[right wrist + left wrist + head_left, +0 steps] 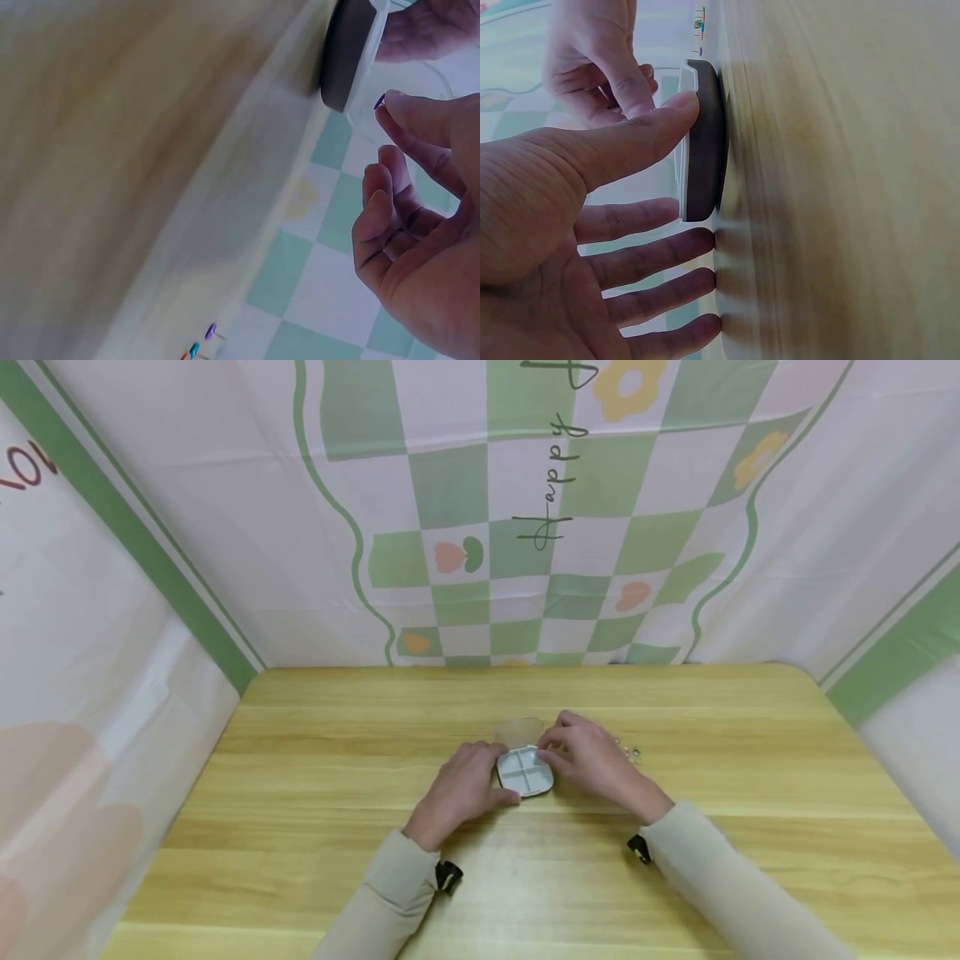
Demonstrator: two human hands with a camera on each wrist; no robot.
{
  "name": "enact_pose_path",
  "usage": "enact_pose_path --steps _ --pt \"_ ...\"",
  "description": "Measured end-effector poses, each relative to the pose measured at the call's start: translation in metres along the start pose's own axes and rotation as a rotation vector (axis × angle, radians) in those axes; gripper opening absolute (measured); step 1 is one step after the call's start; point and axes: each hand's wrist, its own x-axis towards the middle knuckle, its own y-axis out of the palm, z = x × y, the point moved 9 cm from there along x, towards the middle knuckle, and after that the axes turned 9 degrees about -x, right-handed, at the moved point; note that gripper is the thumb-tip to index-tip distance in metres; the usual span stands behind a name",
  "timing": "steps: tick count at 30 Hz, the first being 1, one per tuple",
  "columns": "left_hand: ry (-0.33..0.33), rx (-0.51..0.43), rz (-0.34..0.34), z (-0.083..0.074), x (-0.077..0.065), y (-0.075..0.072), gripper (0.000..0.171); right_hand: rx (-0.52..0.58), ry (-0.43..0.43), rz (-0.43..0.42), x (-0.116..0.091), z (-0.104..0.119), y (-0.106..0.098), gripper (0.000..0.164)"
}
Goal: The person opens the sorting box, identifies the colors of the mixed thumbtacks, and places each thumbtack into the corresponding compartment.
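A small pill box (525, 772), its white inside split by a cross into square compartments, lies on the table with its clear lid (519, 732) folded back. My left hand (467, 783) holds it from the left, thumb at the near edge and index finger at the far side. The dark outer shell (707, 142) shows in the left wrist view. Over the right far compartment, my right hand (588, 758) pinches a tiny purple-headed stud (379, 100) between thumb and index finger. Its other fingers are loosely curled.
Several small coloured studs (636, 752) with thin pins lie on the wooden table (300, 827), right of my right hand. Behind the table hangs a cloth (450, 493) with green checks. A black strap mount (448, 877) sits at my left wrist.
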Motion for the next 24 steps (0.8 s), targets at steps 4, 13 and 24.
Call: enact_pose_path --steps 4,13,24 --pt "-0.002 -0.005 0.003 0.0 0.0 0.0 0.065 0.002 0.01 0.024 0.001 0.003 0.005 0.008" --pt "-0.001 -0.011 0.007 0.0 0.0 -0.001 0.065 0.004 0.002 0.031 0.006 0.008 0.01 0.01" --pt "0.001 0.001 0.009 -0.001 0.001 -0.001 0.064 -0.029 -0.001 0.052 0.01 0.01 0.012 0.009"
